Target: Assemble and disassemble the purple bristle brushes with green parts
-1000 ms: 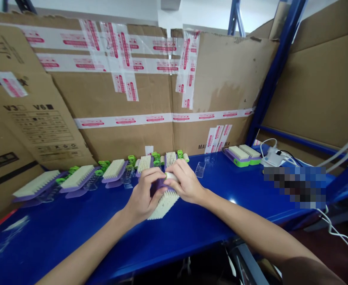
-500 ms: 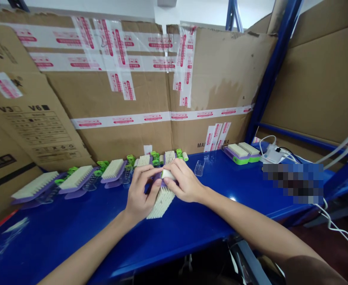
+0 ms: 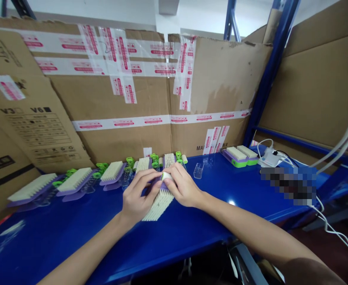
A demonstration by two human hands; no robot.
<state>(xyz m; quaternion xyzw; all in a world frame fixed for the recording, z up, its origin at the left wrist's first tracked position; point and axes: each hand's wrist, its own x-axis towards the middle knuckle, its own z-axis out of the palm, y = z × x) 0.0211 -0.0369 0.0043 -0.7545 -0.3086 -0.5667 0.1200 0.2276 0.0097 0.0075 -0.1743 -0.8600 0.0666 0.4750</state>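
- I take the clock from between the hands, 12 pointing at the cardboard wall. The brush sits at the centre, pale bristles up and running toward 7 o'clock; whether it touches the blue table I can't tell.
- The left hand curls narrowly around the brush's purple body from 8 o'clock, I judge to steady it. Its lower fingers are hidden from me.
- The right hand, coming in from 4 o'clock, pinches a small white roller between thumb and bent fingers, green end toward 9. I read that as a grip for fine control, the left forefinger next to that end perhaps guiding it.
- Five more brushes line the back from 9 round to 12, bristles up, probably to keep the working spot free.
- A clear plastic box stands at 2, within easy reach; farther along that line, a brush pair lies side by side.
- Against half a second ago, my view has tipped up slightly, so the wall sits lower. The grip looks nearly unchanged, and the back row keeps its order.
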